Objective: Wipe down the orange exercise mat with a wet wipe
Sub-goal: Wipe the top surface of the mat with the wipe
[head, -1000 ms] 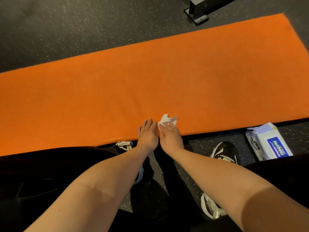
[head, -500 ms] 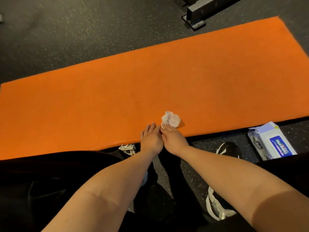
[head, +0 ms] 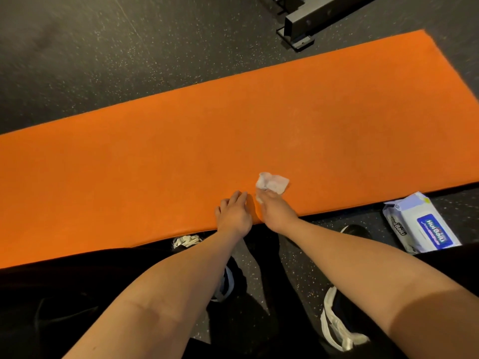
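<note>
The orange exercise mat (head: 181, 151) lies flat across the dark speckled floor. A crumpled white wet wipe (head: 273, 182) sits on the mat near its front edge. My right hand (head: 274, 211) pinches the wipe's near side with its fingertips. Just to the left, my left hand (head: 233, 215) rests on the mat with its fingers relaxed and holds nothing. The two hands are a small gap apart.
A pack of wet wipes (head: 422, 224) lies on the floor at the right, just off the mat's front edge. A black metal equipment base (head: 303, 24) stands beyond the mat's far edge. My black-and-white shoes (head: 339, 330) and dark trousers are below.
The wipe has moved slightly right and farther onto the mat with my right hand. My hands, touching before, have parted a little. The camera has tilted, showing more floor beyond the mat.
</note>
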Demonstrator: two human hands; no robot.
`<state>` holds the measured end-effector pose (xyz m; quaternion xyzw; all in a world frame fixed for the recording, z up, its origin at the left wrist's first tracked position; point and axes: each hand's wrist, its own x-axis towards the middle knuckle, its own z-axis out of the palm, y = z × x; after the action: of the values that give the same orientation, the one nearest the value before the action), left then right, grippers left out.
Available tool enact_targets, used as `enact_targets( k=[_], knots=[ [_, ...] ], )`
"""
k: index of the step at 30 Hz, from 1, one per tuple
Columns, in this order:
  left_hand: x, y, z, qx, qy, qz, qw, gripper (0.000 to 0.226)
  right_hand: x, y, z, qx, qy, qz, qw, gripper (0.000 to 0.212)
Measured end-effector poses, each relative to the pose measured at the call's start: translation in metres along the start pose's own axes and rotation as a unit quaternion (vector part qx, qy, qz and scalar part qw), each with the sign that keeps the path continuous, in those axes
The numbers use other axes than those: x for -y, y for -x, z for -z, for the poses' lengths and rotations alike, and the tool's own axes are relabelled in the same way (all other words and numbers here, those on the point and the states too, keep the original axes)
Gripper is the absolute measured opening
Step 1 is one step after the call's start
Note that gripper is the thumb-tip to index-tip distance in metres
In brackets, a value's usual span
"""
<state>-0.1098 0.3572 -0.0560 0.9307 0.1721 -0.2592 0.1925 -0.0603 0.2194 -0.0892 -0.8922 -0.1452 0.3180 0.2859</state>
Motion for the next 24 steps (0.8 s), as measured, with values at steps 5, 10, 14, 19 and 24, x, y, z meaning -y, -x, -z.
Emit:
enact_targets(
  k=[5, 10, 14, 19, 24],
  knots=[
    [-0.001, -0.010, 0.002, 0.015, -0.013, 0.010, 1.000, 0.051, -0.001, -0.010, 0.003, -0.058, 0.037, -0.097, 0.993, 0.050],
    [0.000, -0.025, 0.002, 0.012, -0.020, 0.029, 0.999, 0.052, 0.014, -0.019, -0.012, -0.001, 0.039, 0.027, 0.999, 0.049],
    [0.004, -0.036, 0.002, 0.004, -0.020, 0.036, 0.999, 0.056, -0.010, -0.040, -0.006, 0.006, 0.082, 0.028, 0.996, 0.058],
    [0.008, -0.046, -0.004, -0.018, -0.038, 0.025, 0.999, 0.060, -0.014, -0.063, 0.006, -0.061, 0.082, -0.075, 0.992, 0.063],
    [0.006, -0.071, -0.001, -0.042, 0.004, 0.043, 0.998, 0.052, 0.009, -0.079, -0.009, 0.038, 0.106, 0.086, 0.990, 0.057]
  ],
)
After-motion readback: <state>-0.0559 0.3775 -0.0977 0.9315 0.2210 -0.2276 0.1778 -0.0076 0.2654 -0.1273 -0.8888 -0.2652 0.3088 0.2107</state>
